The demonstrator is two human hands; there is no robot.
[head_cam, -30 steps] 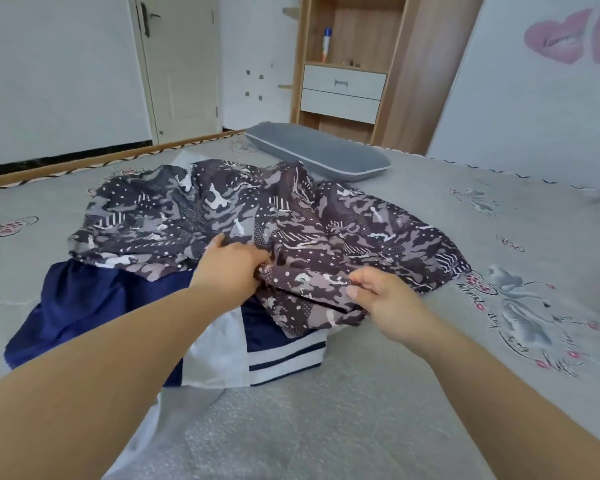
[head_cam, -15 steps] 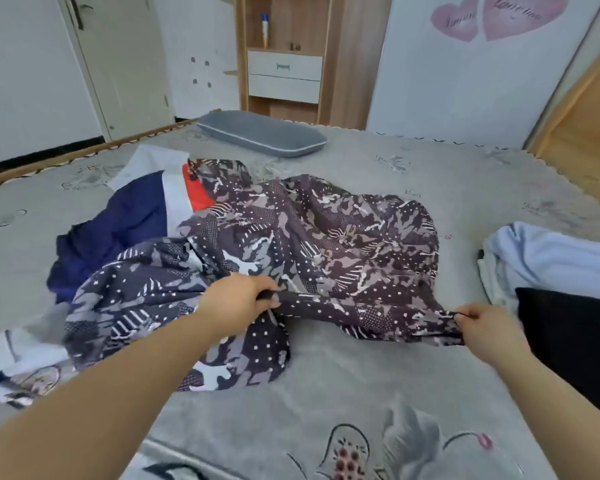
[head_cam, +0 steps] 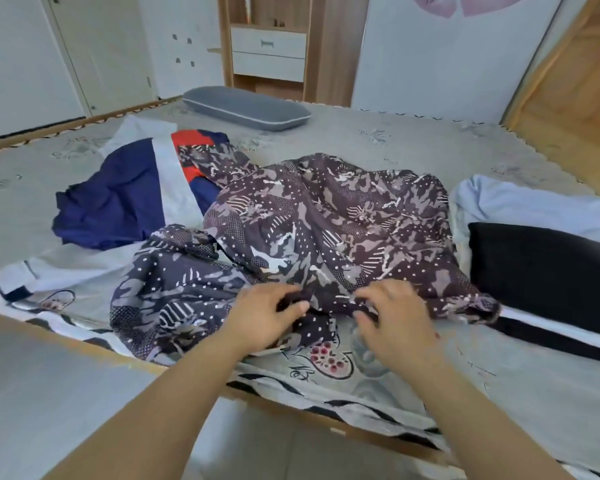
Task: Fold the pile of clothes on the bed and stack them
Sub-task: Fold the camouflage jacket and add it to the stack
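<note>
You're on the spreading step: your left hand and right hand pinch the near hem of the crumpled purple camouflage-print garment, mid-bed at 12 o'clock. Next, probably pull the hem apart flat before folding; folded black-and-blue stack at 3 o'clock.

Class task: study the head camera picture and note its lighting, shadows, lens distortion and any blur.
Head view: soft, even daylight with no glare; only faint shadows under the left hand and right hand; wide-angle bending bows the bed edge; the patterned garment is sharp, the fingertips slightly blurred.
</note>
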